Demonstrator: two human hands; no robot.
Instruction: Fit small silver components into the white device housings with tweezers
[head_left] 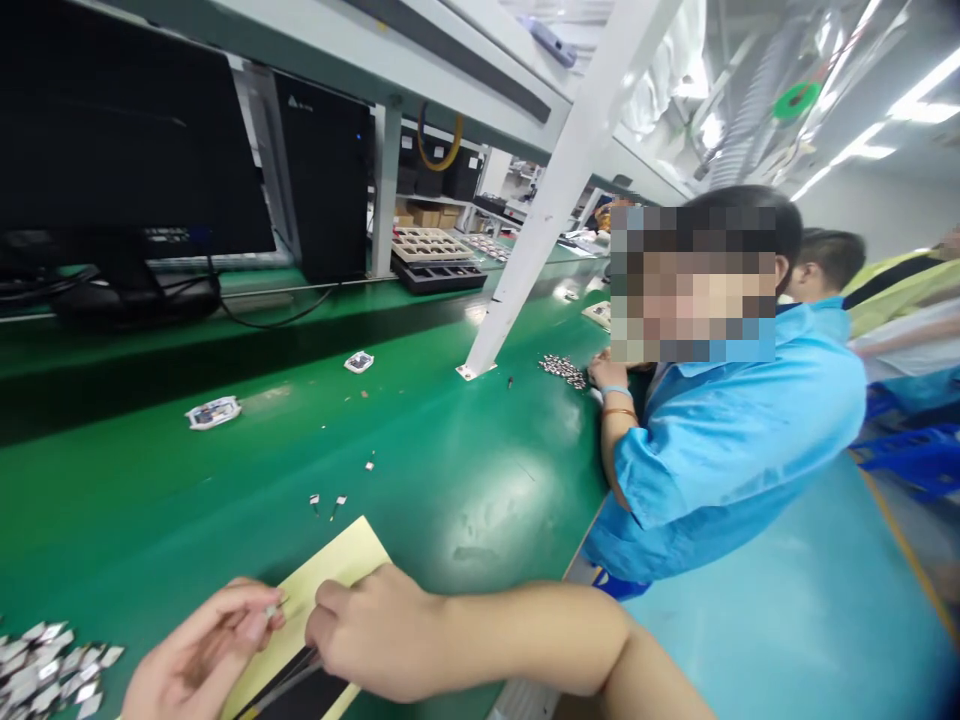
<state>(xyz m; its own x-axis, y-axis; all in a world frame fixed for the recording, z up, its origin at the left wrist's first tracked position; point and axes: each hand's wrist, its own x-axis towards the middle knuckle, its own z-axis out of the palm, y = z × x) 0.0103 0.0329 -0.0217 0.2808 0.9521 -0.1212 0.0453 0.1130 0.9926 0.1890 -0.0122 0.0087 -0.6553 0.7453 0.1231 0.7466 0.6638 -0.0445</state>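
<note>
Two hands are held over a yellow card: a small metal part is pinched by the fingers of the left hand, while the right hand is curled, its grip hidden.

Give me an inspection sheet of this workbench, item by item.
Surface: glossy green bench mat.
Job's things: small silver part; pale yellow card; slim metal tool, possibly tweezers; heap of small silver parts.
Clutter: loose small parts; two white packets.
Hands: left hand pinches the small silver part; right hand is over the card, grip on the tool unclear.
Cables: black cable near the monitor.
Surroundings: co-worker in blue smock, their hand beside a pile of metal parts; stacked trays.
</note>
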